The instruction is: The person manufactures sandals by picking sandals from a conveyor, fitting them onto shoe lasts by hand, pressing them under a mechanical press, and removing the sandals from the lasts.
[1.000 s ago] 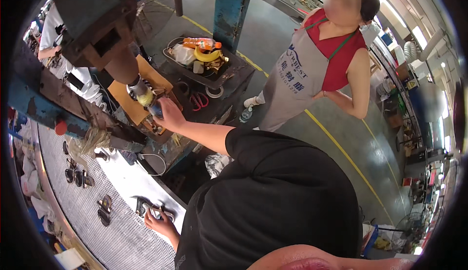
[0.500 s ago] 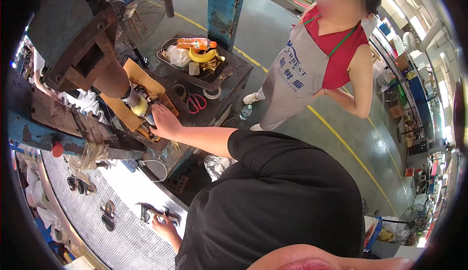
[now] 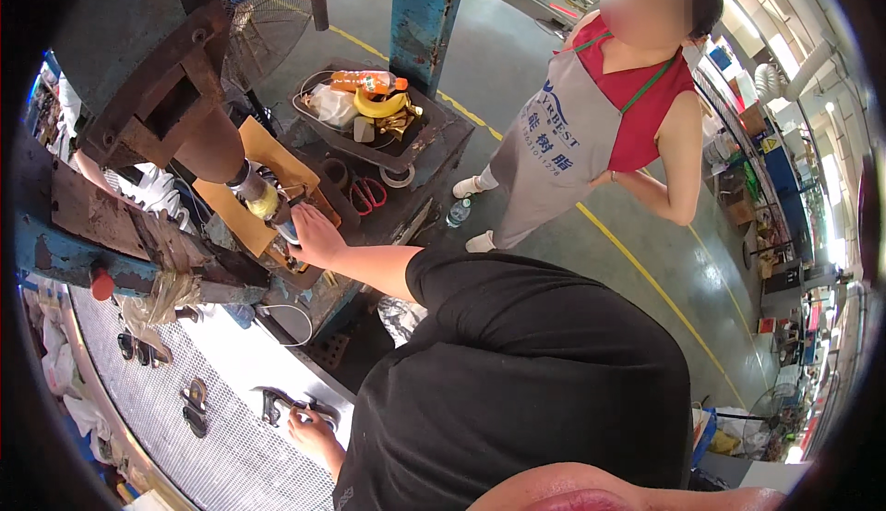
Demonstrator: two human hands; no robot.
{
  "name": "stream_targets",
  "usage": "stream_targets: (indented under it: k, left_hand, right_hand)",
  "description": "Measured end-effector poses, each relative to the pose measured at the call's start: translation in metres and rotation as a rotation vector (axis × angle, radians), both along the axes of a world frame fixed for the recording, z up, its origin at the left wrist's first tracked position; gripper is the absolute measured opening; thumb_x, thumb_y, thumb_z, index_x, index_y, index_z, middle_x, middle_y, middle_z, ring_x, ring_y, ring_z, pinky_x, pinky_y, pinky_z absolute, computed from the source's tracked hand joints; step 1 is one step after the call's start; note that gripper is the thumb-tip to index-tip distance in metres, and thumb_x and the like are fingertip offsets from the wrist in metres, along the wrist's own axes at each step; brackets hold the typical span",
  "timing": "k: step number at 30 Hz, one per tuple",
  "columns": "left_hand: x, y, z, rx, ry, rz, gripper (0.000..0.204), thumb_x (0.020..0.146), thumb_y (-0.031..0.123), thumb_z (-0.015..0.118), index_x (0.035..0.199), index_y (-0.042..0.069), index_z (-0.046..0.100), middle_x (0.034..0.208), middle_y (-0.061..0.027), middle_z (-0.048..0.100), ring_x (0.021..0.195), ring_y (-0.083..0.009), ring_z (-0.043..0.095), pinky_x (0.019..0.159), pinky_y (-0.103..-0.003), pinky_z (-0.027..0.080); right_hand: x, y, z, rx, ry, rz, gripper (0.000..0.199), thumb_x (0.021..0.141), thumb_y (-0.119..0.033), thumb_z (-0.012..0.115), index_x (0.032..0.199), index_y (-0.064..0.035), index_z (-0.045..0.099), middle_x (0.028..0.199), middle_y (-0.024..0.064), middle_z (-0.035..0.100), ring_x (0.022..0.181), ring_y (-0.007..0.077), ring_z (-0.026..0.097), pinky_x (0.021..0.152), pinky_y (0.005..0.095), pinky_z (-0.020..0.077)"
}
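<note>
My right hand (image 3: 317, 234) reaches in under the press head (image 3: 208, 146). Its fingers curl round a grey-blue edged piece that I cannot make out. Right above that piece, a yellow part (image 3: 263, 203) sits at the end of the press's shaft. Lower down, my left hand (image 3: 312, 431) is closed over a dark sandal (image 3: 273, 404) lying on the pale strip beside the mesh conveyor (image 3: 161, 428); the hand covers part of the sandal. More dark sandals (image 3: 194, 408) rest on the mesh, with another group of sandals (image 3: 140, 349) farther up.
Red-handled scissors (image 3: 368, 196) and a tape roll (image 3: 397, 177) lie on the rusty bench. Its tray (image 3: 323, 128) holds bananas (image 3: 380, 105) and an orange drink bottle (image 3: 369, 81). A person in a grey apron (image 3: 563, 132) stands beyond, near a water bottle (image 3: 459, 212) on the floor.
The whole view has shifted slightly. My left hand's fingers lie closer together over the sandal; my right hand stays at the piece under the press.
</note>
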State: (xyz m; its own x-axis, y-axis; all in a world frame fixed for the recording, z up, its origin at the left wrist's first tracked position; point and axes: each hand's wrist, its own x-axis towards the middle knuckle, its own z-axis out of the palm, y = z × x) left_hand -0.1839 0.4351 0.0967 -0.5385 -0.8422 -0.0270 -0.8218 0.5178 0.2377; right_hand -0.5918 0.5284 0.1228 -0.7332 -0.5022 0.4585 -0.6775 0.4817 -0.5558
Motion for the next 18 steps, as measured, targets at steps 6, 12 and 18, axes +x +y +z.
stream_targets:
  k: [6, 12, 18]
  left_hand:
    - [-0.003, 0.002, 0.004, -0.032, -0.010, -0.016, 0.029, 0.083, 0.019, 0.061, 0.108, 0.005, 0.067, 0.099, -0.0129, 0.067, 0.094, -0.0320, 0.062, 0.081, -0.042, 0.048]
    - [0.002, -0.003, -0.004, -0.062, 0.023, -0.023, 0.029, 0.083, 0.020, 0.060, 0.107, 0.006, 0.067, 0.099, -0.0128, 0.066, 0.094, -0.0330, 0.062, 0.081, -0.042, 0.049]
    - [-0.004, 0.000, 0.008, 0.067, 0.107, -0.037, 0.034, 0.077, 0.019, 0.066, 0.110, 0.011, 0.067, 0.101, -0.0108, 0.066, 0.096, -0.0301, 0.061, 0.082, -0.042, 0.049]
  right_hand:
    - [0.000, 0.001, 0.002, 0.007, -0.008, 0.001, 0.070, 0.070, -0.023, 0.075, 0.123, 0.0074, 0.040, 0.126, 0.0253, 0.049, 0.124, 0.0386, 0.045, 0.109, 0.0424, 0.0335]
    - [0.002, -0.003, 0.000, -0.007, -0.018, 0.003, 0.071, 0.069, -0.025, 0.075, 0.123, 0.0072, 0.041, 0.126, 0.0248, 0.049, 0.123, 0.0386, 0.045, 0.109, 0.0420, 0.0333]
    - [-0.003, -0.005, -0.005, -0.030, 0.023, -0.054, 0.060, 0.065, -0.023, 0.076, 0.108, 0.0056, 0.046, 0.104, 0.0242, 0.052, 0.102, 0.0408, 0.052, 0.092, 0.0451, 0.0427]
